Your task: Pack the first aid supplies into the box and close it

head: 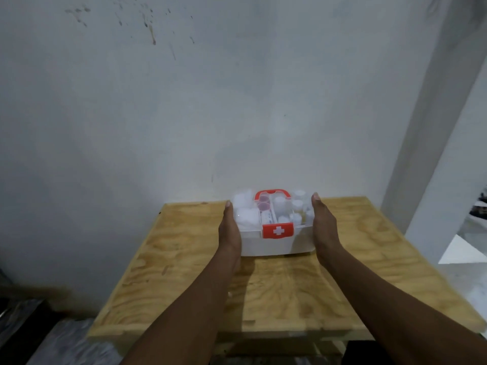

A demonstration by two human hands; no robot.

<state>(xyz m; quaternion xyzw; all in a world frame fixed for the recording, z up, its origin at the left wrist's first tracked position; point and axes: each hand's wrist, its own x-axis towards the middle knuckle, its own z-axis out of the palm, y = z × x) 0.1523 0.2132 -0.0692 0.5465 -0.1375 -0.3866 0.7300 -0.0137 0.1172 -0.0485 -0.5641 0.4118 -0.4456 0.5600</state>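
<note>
A white first aid box (274, 246) stands on the far half of the wooden table (369, 272), near the wall. Its clear lid is down, with a red handle (272, 194) on top and a red latch with a white cross (277, 230) at the front. White bottles and other supplies show through the lid. My left hand (229, 227) lies flat against the box's left side, fingers straight. My right hand (323, 225) lies flat against the right side the same way.
A stained white wall rises right behind the table. A white pillar (432, 127) stands at the right. Dark clutter lies on the floor at the lower left (23, 325). The table's near edge runs below my forearms.
</note>
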